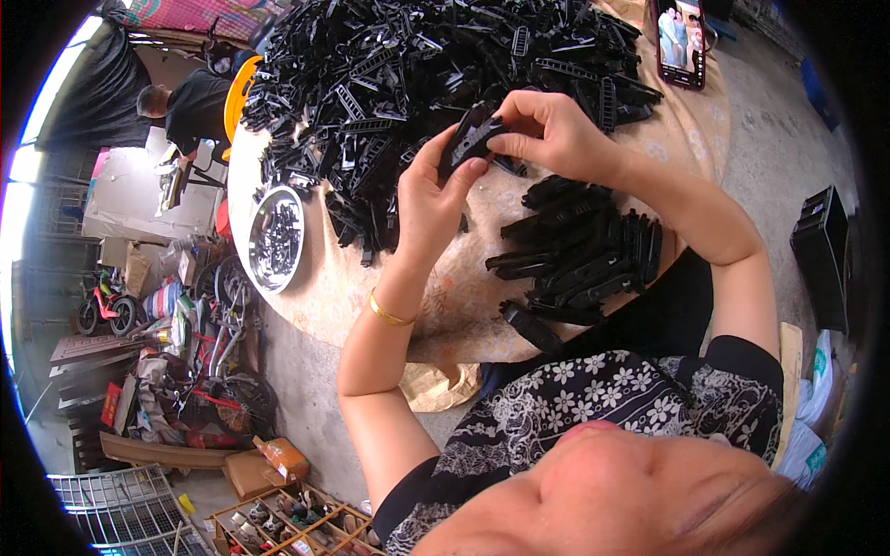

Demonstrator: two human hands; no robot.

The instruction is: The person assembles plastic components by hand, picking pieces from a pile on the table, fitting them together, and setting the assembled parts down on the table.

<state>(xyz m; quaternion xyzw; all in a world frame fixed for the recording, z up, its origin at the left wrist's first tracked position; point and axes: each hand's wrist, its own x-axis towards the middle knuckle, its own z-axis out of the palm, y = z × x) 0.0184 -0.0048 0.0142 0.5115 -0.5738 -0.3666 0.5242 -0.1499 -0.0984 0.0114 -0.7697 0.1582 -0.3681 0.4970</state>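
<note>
Above the round table, my left hand (432, 190) and my right hand (556, 139) are both closed on one black plastic part (473, 137). It is long and slightly curved, and its exact kind is unclear. The left fingers and thumb hold it from below, while the right thumb and fingers pinch its upper right end. Beyond my hands spreads a big heap of loose black plastic parts (371, 93), some slotted like ladders. Nearer to me, below my right forearm, lie stacked long black pieces (575, 255). A round metal dish (298, 243) with small parts sits at the table's left.
A patterned cloth covers the table (445, 296). A phone (681, 46) stands at its far right. A yellow chair back (238, 107) and another person (199, 107) are at far left. Bicycles (222, 389) and boxes crowd the left floor; a black crate (820, 259) stands right.
</note>
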